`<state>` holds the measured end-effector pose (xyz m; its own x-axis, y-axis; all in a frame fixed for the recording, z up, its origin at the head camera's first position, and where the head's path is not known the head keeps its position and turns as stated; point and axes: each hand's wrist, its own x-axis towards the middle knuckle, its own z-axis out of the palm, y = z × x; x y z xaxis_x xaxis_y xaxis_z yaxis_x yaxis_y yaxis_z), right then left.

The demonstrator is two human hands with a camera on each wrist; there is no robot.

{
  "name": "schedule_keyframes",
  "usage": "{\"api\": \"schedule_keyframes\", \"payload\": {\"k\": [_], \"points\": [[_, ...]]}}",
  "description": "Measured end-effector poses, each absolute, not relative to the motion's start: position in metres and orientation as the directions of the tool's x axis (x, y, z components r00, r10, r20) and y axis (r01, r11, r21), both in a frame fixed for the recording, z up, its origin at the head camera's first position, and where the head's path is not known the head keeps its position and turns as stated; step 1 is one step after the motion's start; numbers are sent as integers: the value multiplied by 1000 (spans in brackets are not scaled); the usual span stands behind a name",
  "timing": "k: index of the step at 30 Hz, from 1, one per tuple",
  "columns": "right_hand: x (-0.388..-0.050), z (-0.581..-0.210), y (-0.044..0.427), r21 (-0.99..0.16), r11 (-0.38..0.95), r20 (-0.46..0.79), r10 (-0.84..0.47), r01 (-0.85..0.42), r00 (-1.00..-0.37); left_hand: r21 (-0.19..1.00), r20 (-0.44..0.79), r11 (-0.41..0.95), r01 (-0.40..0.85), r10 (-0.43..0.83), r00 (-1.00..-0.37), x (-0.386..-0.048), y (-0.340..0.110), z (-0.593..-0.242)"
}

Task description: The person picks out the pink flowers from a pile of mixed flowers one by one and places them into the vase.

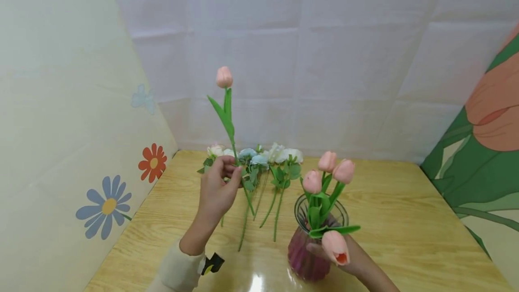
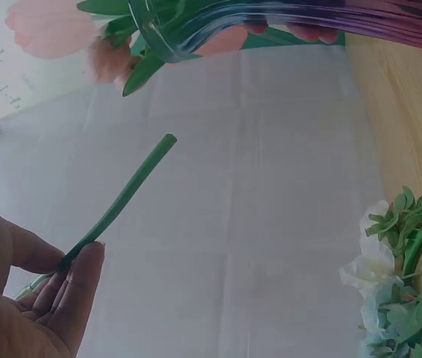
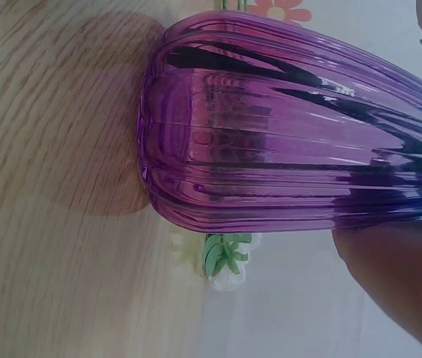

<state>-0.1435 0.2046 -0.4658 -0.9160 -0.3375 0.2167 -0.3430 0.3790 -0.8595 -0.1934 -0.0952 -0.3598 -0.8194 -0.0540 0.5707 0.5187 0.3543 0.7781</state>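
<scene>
A single pink tulip (image 1: 224,77) stands upright in my left hand (image 1: 220,184), its green stem (image 2: 121,198) pinched between thumb and fingers. The stem's lower end pokes out free below the fingers. To the right, a ribbed glass vase (image 1: 309,256), purple at the base and clear at the rim, stands on the table. Several pink tulips (image 1: 343,171) are in it, one drooping forward over the rim. My right hand (image 1: 353,256) grips the vase's side, partly hidden behind that drooping bloom. In the right wrist view the vase (image 3: 271,149) fills the middle.
Behind my left hand, several white and blue artificial flowers (image 1: 259,159) lie on the wooden table (image 1: 385,220), stems toward me. A white cloth (image 1: 344,80) hangs at the back. Printed floral panels border the left and right sides.
</scene>
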Motion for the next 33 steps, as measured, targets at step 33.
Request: {"api": "schedule_keyframes", "payload": {"k": [33], "points": [[-143, -462, 204, -866, 386, 190, -335, -318, -923, 743, 659, 123, 657, 31, -751, -176, -54, -336]]}}
